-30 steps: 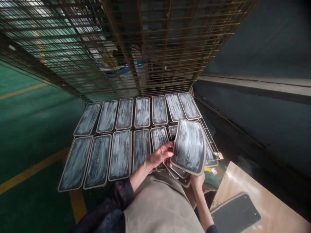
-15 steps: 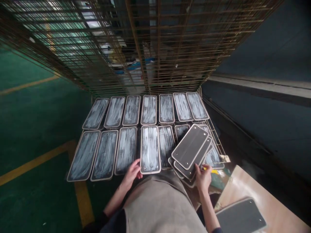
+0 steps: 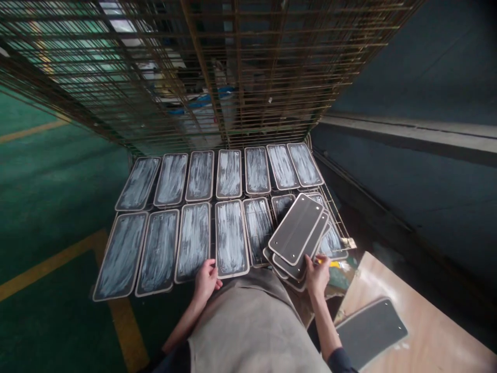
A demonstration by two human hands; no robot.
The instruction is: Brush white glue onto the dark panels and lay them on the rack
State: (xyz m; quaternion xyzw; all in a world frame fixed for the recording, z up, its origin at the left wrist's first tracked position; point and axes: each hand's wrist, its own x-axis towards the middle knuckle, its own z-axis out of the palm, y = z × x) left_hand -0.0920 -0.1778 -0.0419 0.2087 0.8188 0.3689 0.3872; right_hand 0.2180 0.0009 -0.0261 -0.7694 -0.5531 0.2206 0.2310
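Note:
My left hand (image 3: 206, 281) is at the near left corner of a dark rounded plate smeared with white (image 3: 232, 238), its thumb and fingers closed about that corner. This plate lies in the near row on the wire rack. My right hand (image 3: 317, 275) grips the near right edge of a fanned stack of bare dark plates (image 3: 297, 228) with pale rims and small holes at the corners. A thin yellow-handled tool (image 3: 330, 263) sticks out to the right from the same hand; its working end is hidden. The stack is above the smeared plates at the rack's right.
Two rows of white-smeared plates (image 3: 200, 176) cover the wire rack shelf (image 3: 337, 215). More wire shelves (image 3: 248, 67) are tilted up behind. At lower right, one bare plate (image 3: 373, 331) lies on a wooden board (image 3: 430, 331). A grey wall (image 3: 419, 171) stands on the right.
The view has shifted slightly. The plate at my left hand has moved a little left, closer to its neighbour in the row. My right hand keeps hold of the stack and the yellow-handled tool.

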